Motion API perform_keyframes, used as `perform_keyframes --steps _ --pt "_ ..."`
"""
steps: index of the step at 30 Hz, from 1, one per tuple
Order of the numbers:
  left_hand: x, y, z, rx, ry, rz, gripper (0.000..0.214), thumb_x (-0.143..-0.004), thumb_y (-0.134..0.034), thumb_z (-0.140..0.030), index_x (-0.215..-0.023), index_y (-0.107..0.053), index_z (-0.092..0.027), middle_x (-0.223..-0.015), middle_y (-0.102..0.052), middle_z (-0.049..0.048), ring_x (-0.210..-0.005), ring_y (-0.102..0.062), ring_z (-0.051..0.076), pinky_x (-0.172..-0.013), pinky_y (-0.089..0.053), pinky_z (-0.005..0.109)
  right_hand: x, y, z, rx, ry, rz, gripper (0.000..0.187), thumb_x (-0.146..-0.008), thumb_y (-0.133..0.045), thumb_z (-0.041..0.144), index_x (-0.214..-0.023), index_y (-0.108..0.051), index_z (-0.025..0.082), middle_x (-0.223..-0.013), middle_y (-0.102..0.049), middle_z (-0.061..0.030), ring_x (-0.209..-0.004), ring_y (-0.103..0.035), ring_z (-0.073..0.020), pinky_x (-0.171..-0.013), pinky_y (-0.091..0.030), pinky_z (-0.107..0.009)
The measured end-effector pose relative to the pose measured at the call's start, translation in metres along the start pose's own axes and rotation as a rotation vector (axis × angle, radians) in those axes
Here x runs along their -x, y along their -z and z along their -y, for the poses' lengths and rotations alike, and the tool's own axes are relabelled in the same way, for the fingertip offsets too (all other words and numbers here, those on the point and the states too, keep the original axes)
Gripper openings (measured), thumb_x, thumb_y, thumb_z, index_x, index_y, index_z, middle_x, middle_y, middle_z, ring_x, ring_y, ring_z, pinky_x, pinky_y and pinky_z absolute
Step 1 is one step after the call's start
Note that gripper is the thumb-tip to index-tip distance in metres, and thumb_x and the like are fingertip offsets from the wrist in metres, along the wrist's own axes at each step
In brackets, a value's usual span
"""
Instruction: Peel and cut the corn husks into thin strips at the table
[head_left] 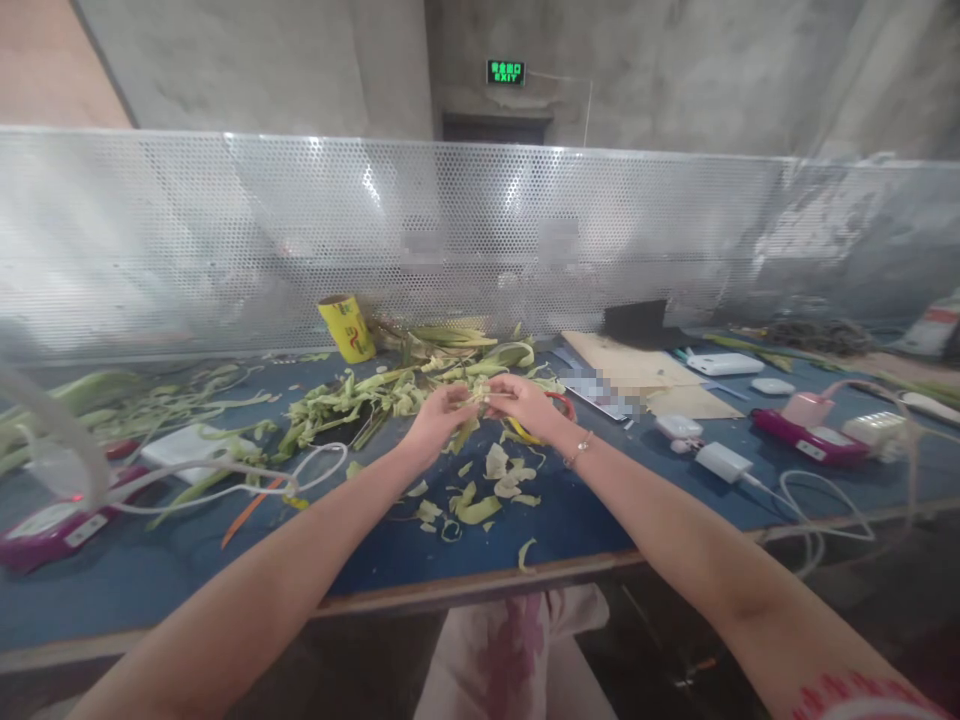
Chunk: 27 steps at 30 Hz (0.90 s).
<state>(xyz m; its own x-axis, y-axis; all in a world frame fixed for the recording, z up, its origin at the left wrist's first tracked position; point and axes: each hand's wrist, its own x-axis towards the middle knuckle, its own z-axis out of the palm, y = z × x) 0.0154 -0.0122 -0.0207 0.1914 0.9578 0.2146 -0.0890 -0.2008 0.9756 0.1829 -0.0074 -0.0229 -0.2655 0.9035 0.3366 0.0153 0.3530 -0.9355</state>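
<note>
My left hand [441,418] and my right hand [523,402] meet over the middle of the table, fingers closed in a pinch. Between the fingertips is a small pale green plant piece [481,392], partly hidden by the fingers. A red-and-yellow thing [564,405] lies partly behind my right hand; its kind is unclear. Below the hands are scattered pale green peelings [474,508]. Beyond my left hand lies a heap of green stalks and leaves [337,405].
A yellow cardboard tube [347,328] stands by the perforated metal screen [480,220]. On the right are a phone [596,397], brown paper [637,365], a white charger [724,462] and a purple power strip [810,438]. Another purple strip [60,530] and looping white cables [315,462] occupy the left.
</note>
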Motion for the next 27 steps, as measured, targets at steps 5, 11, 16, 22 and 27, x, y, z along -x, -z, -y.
perform_keyframes --steps 5,11,16,22,27 --pt "0.003 0.000 -0.002 0.116 0.096 0.090 0.032 -0.060 -0.073 -0.040 -0.072 -0.059 -0.014 -0.068 -0.059 0.0018 -0.063 -0.056 0.011 -0.057 -0.043 0.023 0.000 0.005 -0.003 -0.022 -0.024 -0.001 0.026 -0.074 -0.064 0.029 -0.096 -0.057 0.019 -0.085 -0.065 -0.0029 -0.073 -0.063 -0.0138 -0.073 -0.054 -0.030" --pt "0.000 0.001 -0.002 0.004 -0.006 0.013 0.026 -0.061 -0.071 -0.037 -0.065 -0.058 -0.014 -0.060 -0.056 -0.0010 -0.058 -0.052 0.010 -0.060 -0.043 0.024 0.001 0.006 -0.003 0.000 -0.047 0.016 0.024 -0.077 -0.059 0.033 -0.097 -0.057 0.019 -0.075 -0.061 -0.0007 -0.066 -0.058 -0.0121 -0.069 -0.052 -0.029" --pt "-0.002 0.002 -0.002 -0.055 -0.039 -0.035 0.027 -0.064 -0.069 -0.037 -0.060 -0.054 -0.016 -0.057 -0.052 -0.0016 -0.055 -0.048 0.008 -0.058 -0.042 0.022 0.002 0.007 0.004 0.016 -0.061 -0.005 0.017 -0.077 -0.057 0.032 -0.087 -0.058 0.018 -0.071 -0.059 -0.0007 -0.062 -0.057 -0.0115 -0.067 -0.051 -0.028" --pt "0.001 -0.005 -0.003 0.133 0.079 -0.061 0.028 -0.070 -0.065 -0.040 -0.068 -0.052 -0.015 -0.063 -0.052 -0.0022 -0.055 -0.049 0.007 -0.054 -0.042 0.022 0.005 0.006 0.007 0.189 -0.023 -0.004 0.016 -0.077 -0.058 0.029 -0.087 -0.062 0.017 -0.068 -0.061 -0.0006 -0.064 -0.059 -0.0132 -0.071 -0.050 -0.031" --pt "0.009 -0.012 -0.009 0.364 0.165 0.048 0.023 -0.072 -0.066 -0.034 -0.079 -0.052 -0.016 -0.071 -0.057 -0.0006 -0.062 -0.056 0.009 -0.061 -0.049 0.025 0.003 0.006 0.007 0.261 0.044 -0.052 0.016 -0.080 -0.054 0.028 -0.090 -0.061 0.017 -0.076 -0.064 -0.0022 -0.068 -0.061 -0.0128 -0.071 -0.050 -0.029"
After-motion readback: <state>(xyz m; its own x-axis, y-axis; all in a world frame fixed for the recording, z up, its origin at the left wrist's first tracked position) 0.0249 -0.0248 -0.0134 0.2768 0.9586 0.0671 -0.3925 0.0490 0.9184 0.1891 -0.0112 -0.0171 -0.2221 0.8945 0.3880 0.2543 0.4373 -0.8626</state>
